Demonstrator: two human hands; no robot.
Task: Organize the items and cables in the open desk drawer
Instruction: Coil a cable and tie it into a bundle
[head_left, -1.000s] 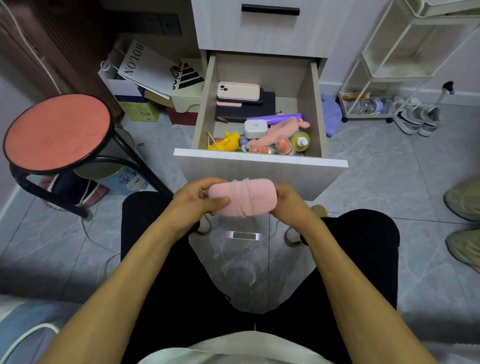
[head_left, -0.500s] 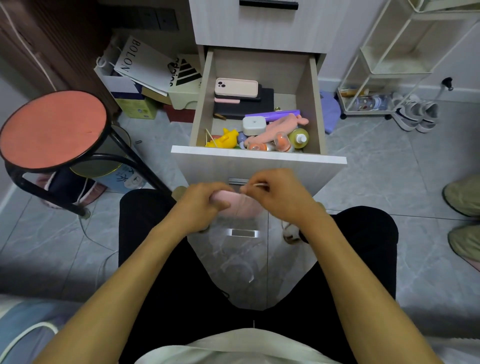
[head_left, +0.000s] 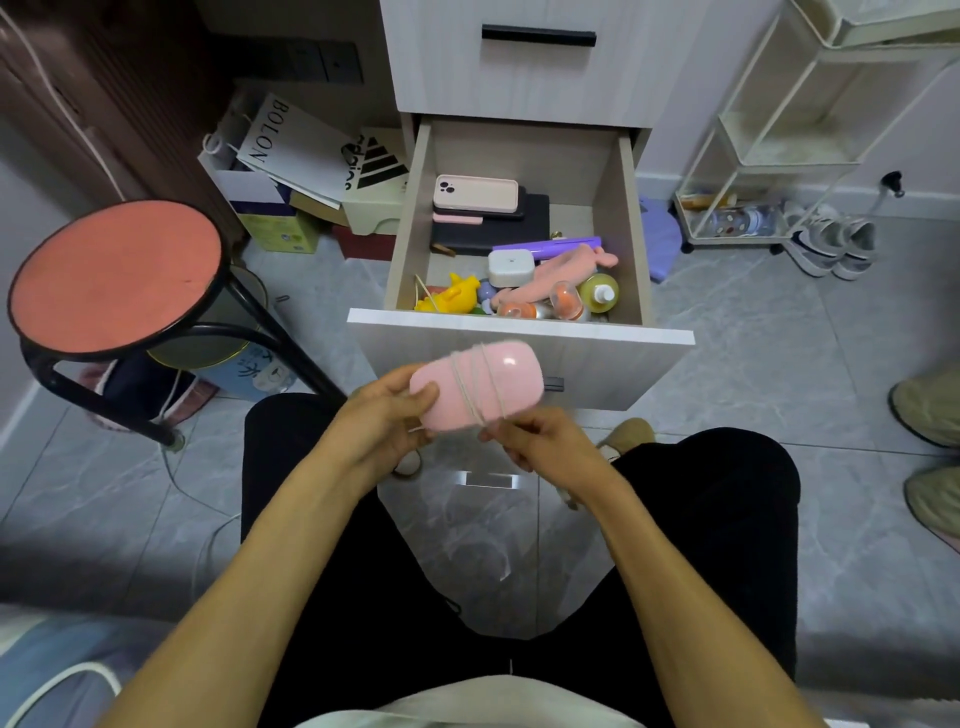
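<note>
Your left hand (head_left: 387, 418) grips the near-left end of a pink oval case (head_left: 475, 387), thumb on top and fingers curled beneath it. Your right hand (head_left: 540, 447) sits just under the case's lower right edge, its fingers (head_left: 501, 431) curled and pinching the pale cord (head_left: 480, 387) where the windings come off the bottom of the case. That cord runs in several turns around the middle of the case, crossing its top face at a slight slant. Both hands hold the case in the air above your lap, directly in front of the open drawer (head_left: 519, 332), whose front panel lies just beyond your knuckles. Beyond your hands, inside the drawer, the far end holds a pink phone (head_left: 475, 194) stacked on dark flat items (head_left: 511, 226). Nearer to you lie a purple stick-shaped item (head_left: 545, 246), a white box (head_left: 509, 267), a pink soft item (head_left: 566, 273), a yellow toy (head_left: 457, 296), a green bottle with a white cap (head_left: 600, 293) and small orange capsules (head_left: 563, 301), crowded together against the front wall. To the left of your left hand stands a stool with a red seat (head_left: 117, 275). Far right of your right hand, a white wire rack (head_left: 769, 150) stands with shoes (head_left: 831, 244) beside it on the tiled floor.
</note>
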